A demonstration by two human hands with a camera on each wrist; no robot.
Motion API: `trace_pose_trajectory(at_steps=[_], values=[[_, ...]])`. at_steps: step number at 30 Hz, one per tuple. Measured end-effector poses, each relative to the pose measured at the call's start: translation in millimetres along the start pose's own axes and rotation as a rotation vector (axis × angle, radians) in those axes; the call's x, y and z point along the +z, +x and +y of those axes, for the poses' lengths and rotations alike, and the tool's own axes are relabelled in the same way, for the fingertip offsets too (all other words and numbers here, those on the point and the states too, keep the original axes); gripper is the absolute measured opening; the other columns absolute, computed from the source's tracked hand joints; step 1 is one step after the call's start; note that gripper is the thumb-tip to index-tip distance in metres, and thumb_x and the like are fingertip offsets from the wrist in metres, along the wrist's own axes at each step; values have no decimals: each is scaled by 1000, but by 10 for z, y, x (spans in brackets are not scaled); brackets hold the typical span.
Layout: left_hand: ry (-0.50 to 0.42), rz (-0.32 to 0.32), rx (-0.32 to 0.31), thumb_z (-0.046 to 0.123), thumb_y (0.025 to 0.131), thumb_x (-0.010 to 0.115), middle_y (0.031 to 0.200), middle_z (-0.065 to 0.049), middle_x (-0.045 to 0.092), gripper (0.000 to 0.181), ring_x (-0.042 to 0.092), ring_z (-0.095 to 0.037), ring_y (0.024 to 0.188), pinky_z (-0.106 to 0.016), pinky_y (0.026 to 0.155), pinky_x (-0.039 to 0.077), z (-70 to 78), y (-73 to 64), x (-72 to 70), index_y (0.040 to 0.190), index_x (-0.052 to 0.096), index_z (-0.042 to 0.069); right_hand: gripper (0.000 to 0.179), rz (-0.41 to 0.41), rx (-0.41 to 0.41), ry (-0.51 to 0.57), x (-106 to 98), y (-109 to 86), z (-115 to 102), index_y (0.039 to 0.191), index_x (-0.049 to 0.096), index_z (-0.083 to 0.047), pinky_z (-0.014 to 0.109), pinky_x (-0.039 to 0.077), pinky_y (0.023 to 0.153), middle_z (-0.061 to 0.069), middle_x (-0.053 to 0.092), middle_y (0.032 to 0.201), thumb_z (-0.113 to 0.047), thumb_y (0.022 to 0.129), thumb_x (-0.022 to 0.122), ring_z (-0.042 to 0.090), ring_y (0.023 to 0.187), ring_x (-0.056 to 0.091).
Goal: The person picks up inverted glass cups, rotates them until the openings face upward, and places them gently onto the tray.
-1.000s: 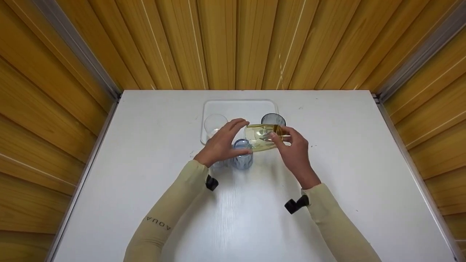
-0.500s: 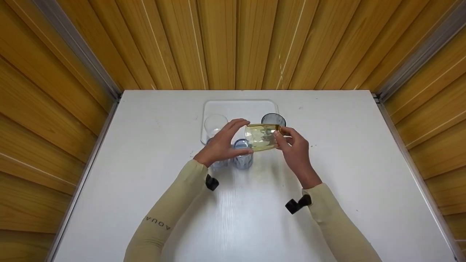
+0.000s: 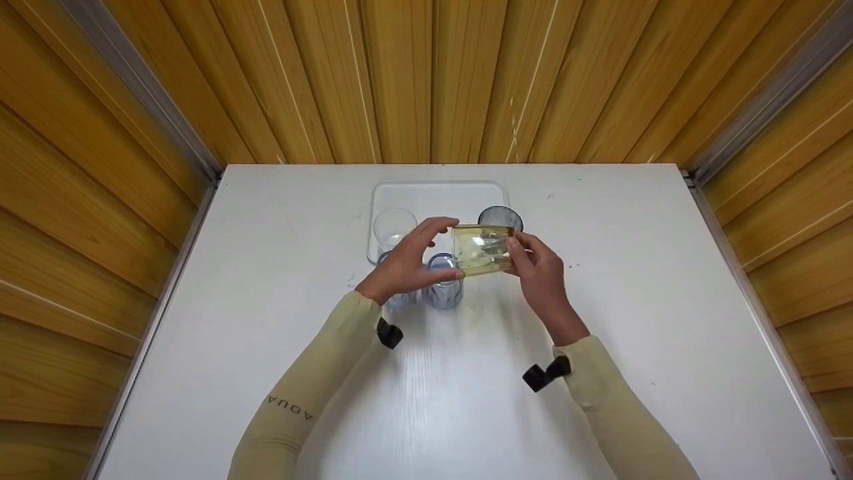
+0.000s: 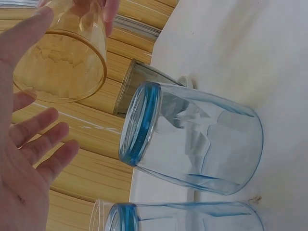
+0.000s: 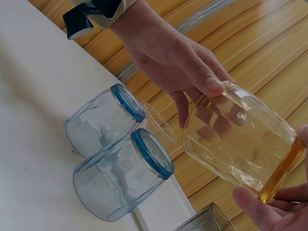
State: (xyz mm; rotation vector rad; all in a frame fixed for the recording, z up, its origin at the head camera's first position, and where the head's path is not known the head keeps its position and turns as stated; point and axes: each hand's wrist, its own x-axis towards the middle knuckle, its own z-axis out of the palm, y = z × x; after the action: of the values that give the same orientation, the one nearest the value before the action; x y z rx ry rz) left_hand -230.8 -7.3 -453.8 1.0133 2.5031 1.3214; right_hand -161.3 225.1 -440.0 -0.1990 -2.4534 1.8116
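Observation:
An amber drinking glass [image 3: 481,250] is held sideways above the table, its mouth to the left and its thick base to the right. My right hand [image 3: 543,280] pinches the base end between thumb and fingers, as the right wrist view shows close up. At the mouth, my left hand [image 3: 408,263] spans the rim with thumb and index finger, its other fingers spread loosely in the left wrist view. Just below stand two bluish glasses, mouth down: one blue glass [image 3: 444,293] under my left thumb, another blue glass [image 5: 103,120] mostly hidden by that hand in the head view.
A white tray [image 3: 440,189] lies behind the hands on the white table [image 3: 426,400]. At its left is a clear glass [image 3: 394,223], at its right a grey glass [image 3: 500,217]. Wood-look panels [image 3: 426,80] enclose the back and sides.
The amber glass has turned a little between the hands and lies more level. My right thumb has shifted slightly right, toward the base. My left hand stays nearly in place.

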Motion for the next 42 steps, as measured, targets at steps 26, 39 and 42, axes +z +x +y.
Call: trace_pose_trajectory(at_steps=[26, 39, 42], values=[[-195, 39, 24, 43, 77, 79, 144, 7, 44, 81, 45, -15, 129, -45, 100, 49, 59, 61, 56, 145, 36, 33, 47, 23, 45, 93, 7, 8, 8, 125, 57, -2, 23, 58, 79, 10, 59, 103, -38, 104, 36, 8, 90, 62], [-250, 41, 30, 48, 78, 76, 141, 10, 45, 79, 47, -9, 127, -35, 100, 50, 110, 75, 50, 145, 35, 35, 48, 10, 47, 160, 26, 7, 6, 126, 55, 1, 23, 58, 80, 11, 60, 103, -36, 105, 32, 8, 90, 65], [-252, 38, 24, 47, 79, 77, 141, 9, 45, 79, 47, -9, 126, -35, 100, 50, 111, 79, 44, 145, 36, 35, 49, -3, 61, 155, 26, 11, 9, 128, 54, 1, 23, 57, 81, 10, 60, 104, -36, 105, 31, 7, 91, 64]])
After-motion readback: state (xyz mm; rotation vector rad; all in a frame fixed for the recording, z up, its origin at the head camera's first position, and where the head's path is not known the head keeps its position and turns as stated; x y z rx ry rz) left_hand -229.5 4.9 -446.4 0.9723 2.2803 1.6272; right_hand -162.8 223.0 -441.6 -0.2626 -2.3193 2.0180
